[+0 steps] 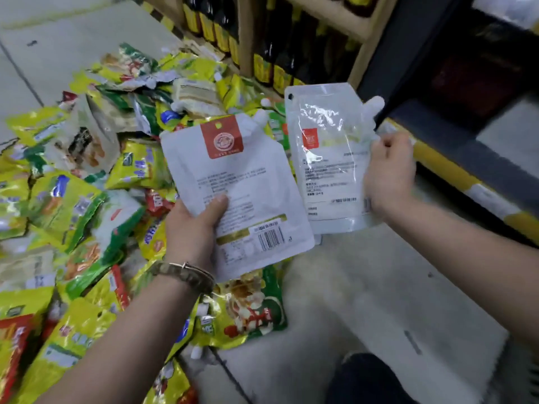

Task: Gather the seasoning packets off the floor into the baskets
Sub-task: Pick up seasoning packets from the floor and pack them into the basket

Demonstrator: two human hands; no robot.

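My left hand (195, 225) grips a white spouted pouch (248, 199) with a red square logo, thumb across its printed face. My right hand (389, 173) pinches the right edge of a second white spouted pouch (329, 158), held upright beside the first. Both pouches hang above the floor. A big heap of yellow and green seasoning packets (87, 199) covers the floor to the left and under my left arm. No basket shows in this view.
Wooden shelving with dark sauce bottles (262, 39) stands at the back. A dark shelf base with a yellow strip (455, 170) runs along the right. Pale tiled floor (350, 301) lies below my right arm; my dark knee (367, 380) is at the bottom.
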